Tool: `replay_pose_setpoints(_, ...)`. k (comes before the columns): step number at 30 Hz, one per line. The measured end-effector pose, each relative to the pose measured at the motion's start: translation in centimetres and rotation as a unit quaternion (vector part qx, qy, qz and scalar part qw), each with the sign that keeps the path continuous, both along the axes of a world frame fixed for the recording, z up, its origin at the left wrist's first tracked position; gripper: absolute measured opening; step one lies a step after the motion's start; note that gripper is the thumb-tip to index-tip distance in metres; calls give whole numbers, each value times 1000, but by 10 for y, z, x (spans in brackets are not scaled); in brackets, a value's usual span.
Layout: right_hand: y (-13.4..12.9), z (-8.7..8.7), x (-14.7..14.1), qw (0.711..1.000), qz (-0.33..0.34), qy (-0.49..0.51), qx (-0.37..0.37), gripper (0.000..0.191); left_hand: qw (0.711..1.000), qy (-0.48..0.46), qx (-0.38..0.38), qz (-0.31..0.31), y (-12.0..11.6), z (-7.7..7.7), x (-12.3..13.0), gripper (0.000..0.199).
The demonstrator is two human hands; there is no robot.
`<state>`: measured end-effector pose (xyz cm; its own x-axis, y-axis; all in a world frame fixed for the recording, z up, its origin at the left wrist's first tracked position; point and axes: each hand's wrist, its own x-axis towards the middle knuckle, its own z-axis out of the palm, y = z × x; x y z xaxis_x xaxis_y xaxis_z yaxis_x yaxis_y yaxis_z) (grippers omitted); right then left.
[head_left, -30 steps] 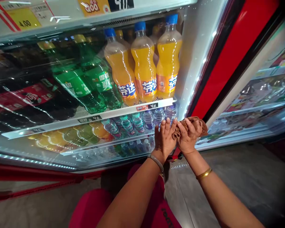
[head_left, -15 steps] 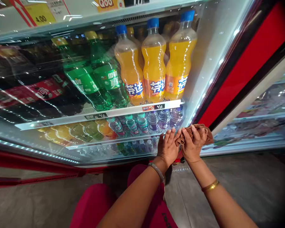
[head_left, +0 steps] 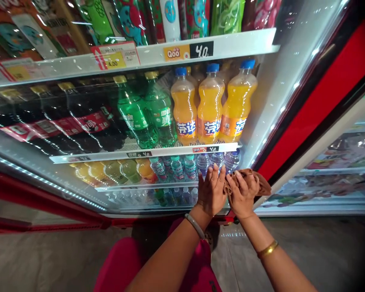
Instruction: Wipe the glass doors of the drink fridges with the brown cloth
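Observation:
My right hand (head_left: 242, 192) is on a crumpled brown cloth (head_left: 263, 187), its fingers bent over the folds. The cloth lies by the right-hand frame of a lit drinks fridge (head_left: 287, 140), low down. Just left of it, my left hand (head_left: 212, 194) has its fingers stretched out and holds nothing. It seems to rest flat on the fridge's glass front, though contact is hard to make out. Behind my left fingertips stand small clear bottles (head_left: 203, 162) with purple caps. A grey bangle (head_left: 194, 225) circles my left wrist, a gold one (head_left: 267, 249) my right.
Orange soda bottles (head_left: 210, 107), green bottles (head_left: 134, 115) and dark cola bottles (head_left: 88, 121) fill the middle shelf. Colourful packages (head_left: 197, 18) stand above the price-tagged upper shelf edge (head_left: 246, 42). Another fridge section (head_left: 337, 162) is at right. Grey floor (head_left: 307, 251) lies below.
The view has tilted up, so the upper shelf's packages now show and the bottles sit lower and further right. My left fingers are slightly more spread. The cloth stays under my right hand.

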<state>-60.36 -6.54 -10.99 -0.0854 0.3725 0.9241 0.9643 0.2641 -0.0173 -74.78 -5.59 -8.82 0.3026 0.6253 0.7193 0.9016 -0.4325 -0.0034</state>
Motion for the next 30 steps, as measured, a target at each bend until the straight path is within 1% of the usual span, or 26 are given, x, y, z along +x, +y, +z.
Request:
replay_pose_setpoints(1, -2, 1, -1, 1000, 4, 8, -9, 71, 1000, 0, -3, 6, -2, 2, -3, 78)
replay_pose_setpoints(2, -2, 9, -2, 1000, 7, 17, -11, 72, 1000, -3, 3, 13, -3, 6, -5, 80)
replay_pose_setpoints(3, 0, 24, -5, 1000, 9, 25, -6, 71, 1000, -8, 18, 22, -3, 13, -8, 82)
replay_pose_setpoints(5, 8, 67, -11, 999, 12, 35, 19, 65, 997, -22, 56, 40, -2, 33, -12, 84)
replay_pose_setpoints(7, 18, 112, -20, 997, 8, 45, 56, 57, 994, -39, 82, 54, 2, 57, -18, 84)
replay_pose_setpoints(8, 22, 129, -25, 996, 4, 56, 71, 54, 994, -46, 84, 59, 4, 69, -22, 85)
replay_pose_setpoints(9, 24, 139, -31, 994, -1, 69, 83, 52, 994, -51, 81, 61, 5, 79, -26, 84)
replay_pose_setpoints(10, 24, 142, -36, 993, -2, 77, 89, 52, 994, -52, 75, 61, 6, 87, -30, 83)
replay_pose_setpoints(11, 22, 138, -41, 993, 2, 77, 88, 53, 995, -50, 70, 60, 6, 93, -35, 82)
replay_pose_setpoints(12, 18, 129, -45, 994, 11, 70, 84, 55, 995, -44, 62, 57, 5, 96, -39, 79)
replay_pose_setpoints(13, 14, 116, -48, 996, 30, 48, 67, 58, 996, -36, 55, 52, 4, 98, -44, 77)
replay_pose_setpoints(15, 7, 90, -48, 997, 67, 9, 33, 61, 998, -24, 50, 42, 2, 97, -51, 73)
replay_pose_setpoints(16, 5, 83, -47, 997, 79, 0, 26, 61, 998, -24, 52, 40, 0, 98, -54, 72)
replay_pose_setpoints(17, 5, 82, -46, 996, 84, -2, 26, 61, 997, -29, 60, 38, -1, 99, -56, 72)
replay_pose_setpoints(18, 6, 89, -45, 996, 83, 5, 31, 62, 996, -36, 70, 37, -1, 103, -58, 72)
replay_pose_setpoints(19, 9, 103, -44, 996, 75, 19, 41, 63, 995, -43, 80, 36, -1, 110, -58, 73)
replay_pose_setpoints(20, 13, 123, -44, 996, 64, 39, 56, 63, 994, -50, 89, 34, -1, 119, -59, 74)
replay_pose_setpoints(23, 29, 199, -55, 990, 28, 95, 104, 62, 991, -62, 106, 43, 5, 154, -63, 75)
replay_pose_setpoints(24, 34, 221, -61, 988, 21, 105, 112, 61, 991, -66, 108, 52, 8, 165, -65, 75)
replay_pose_setpoints(25, 37, 236, -68, 986, 15, 112, 122, 60, 990, -70, 108, 63, 10, 174, -69, 76)
replay_pose_setpoints(26, 38, 244, -75, 985, 13, 113, 128, 59, 989, -74, 108, 75, 13, 180, -74, 77)
replay_pose_setpoints(27, 38, 245, -81, 986, 16, 103, 131, 58, 988, -75, 107, 85, 14, 184, -79, 77)
replay_pose_setpoints(28, 36, 238, -86, 987, 26, 82, 133, 57, 987, -74, 105, 94, 15, 184, -86, 77)
replay_pose_setpoints(30, 28, 211, -89, 991, 65, 7, 119, 59, 989, -60, 97, 99, 15, 179, -100, 77)
